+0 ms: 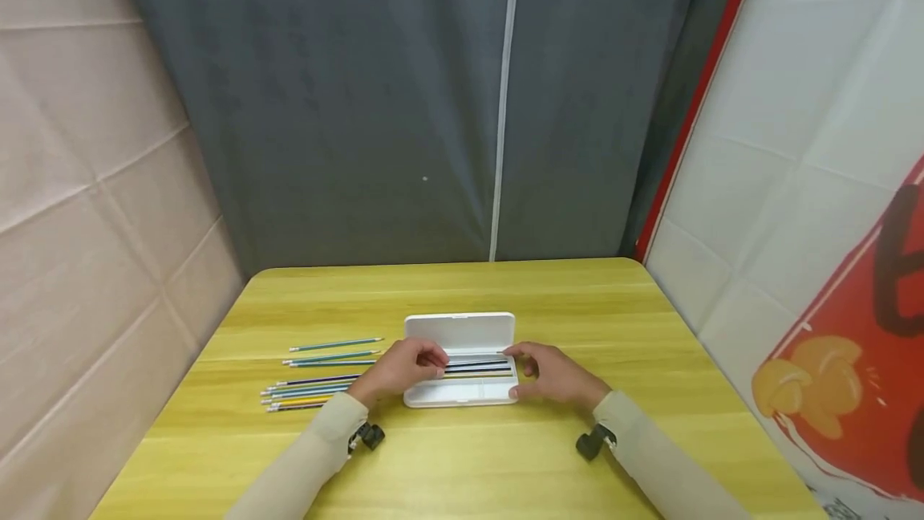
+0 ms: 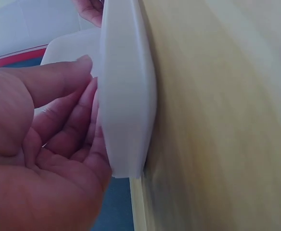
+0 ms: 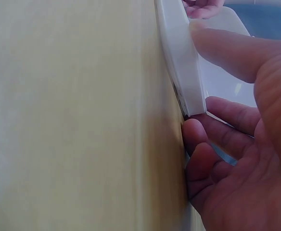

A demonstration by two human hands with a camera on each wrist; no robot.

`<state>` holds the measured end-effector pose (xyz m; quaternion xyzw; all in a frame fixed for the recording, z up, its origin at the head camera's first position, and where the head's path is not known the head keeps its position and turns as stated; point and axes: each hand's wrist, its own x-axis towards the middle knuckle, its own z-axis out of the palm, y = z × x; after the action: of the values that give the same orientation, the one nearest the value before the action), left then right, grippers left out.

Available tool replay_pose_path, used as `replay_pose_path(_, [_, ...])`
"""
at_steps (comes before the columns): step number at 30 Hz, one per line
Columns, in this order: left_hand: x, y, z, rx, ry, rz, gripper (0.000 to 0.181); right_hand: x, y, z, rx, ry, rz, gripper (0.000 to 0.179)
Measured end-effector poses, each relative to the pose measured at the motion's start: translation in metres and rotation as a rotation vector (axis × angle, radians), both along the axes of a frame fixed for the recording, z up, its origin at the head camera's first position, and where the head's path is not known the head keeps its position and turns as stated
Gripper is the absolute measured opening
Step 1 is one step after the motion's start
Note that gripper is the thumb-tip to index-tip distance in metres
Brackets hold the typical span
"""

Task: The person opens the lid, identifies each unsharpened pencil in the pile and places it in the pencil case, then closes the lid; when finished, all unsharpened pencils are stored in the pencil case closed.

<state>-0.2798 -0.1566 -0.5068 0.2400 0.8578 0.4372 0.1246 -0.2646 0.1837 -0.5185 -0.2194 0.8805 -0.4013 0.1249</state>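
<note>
Pencil case (image 1: 460, 402): white, lying lengthwise on the table (image 1: 549, 456), with lid (image 1: 459, 333) tipped up along the far side; probably set so as to leave the tray facing both grips.
Pencils in the case (image 1: 476, 368): stretched side by side along the tray, roughly level with its long walls, likely because of the narrow shape.
Loose pencils (image 1: 310, 392): spread on the table to the left of the case, in rough rows with eraser ends pointing left; partly covered by the left arm; seemingly laid within easy reach of that side.
Left grip (image 1: 400, 371): over the left end of the tray, at the near ends of the pencils there, with fingers curled and thumb close to them; cannot tell whether pinching a pencil or merely touching.
Right grip (image 1: 556, 375): loosely curled round the right end of the case, with thumb on the near corner and index finger towards the back; perhaps steadying the case against sliding.
Head view: alone in showing the tray's contents and the loose pencils.
Left wrist view: close on thumb and fingertips, partly hidden behind the near wall of the case.
Right wrist view: revealing thumb against the rim and lower fingers bent beside the table edge, details lost from above.
</note>
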Motion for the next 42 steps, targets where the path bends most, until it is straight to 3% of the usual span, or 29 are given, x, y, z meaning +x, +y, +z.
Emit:
replay_pose_path(8, [-0.001,-0.012,-0.006,0.063,-0.069,-0.025,0.022,0.001,-0.001,-0.003,0.016,0.006,0.01,0.071])
replay_pose_path(21, [0.001,-0.043,0.009,0.118,-0.079,-0.043,0.032,-0.001,0.004,-0.001,-0.009,0.005,0.012,0.071])
replay_pose_path(30, [0.009,-0.071,0.02,0.078,-0.037,-0.028,0.032,0.002,0.003,0.0,-0.015,-0.002,-0.007,0.07])
replay_pose_path(34, [0.014,-0.086,0.025,0.07,-0.046,0.001,0.036,0.001,0.003,0.0,-0.02,-0.01,-0.008,0.069])
replay_pose_path(42, [0.021,-0.118,0.032,0.072,-0.045,0.119,0.038,0.001,0.003,0.001,-0.024,-0.02,0.003,0.069])
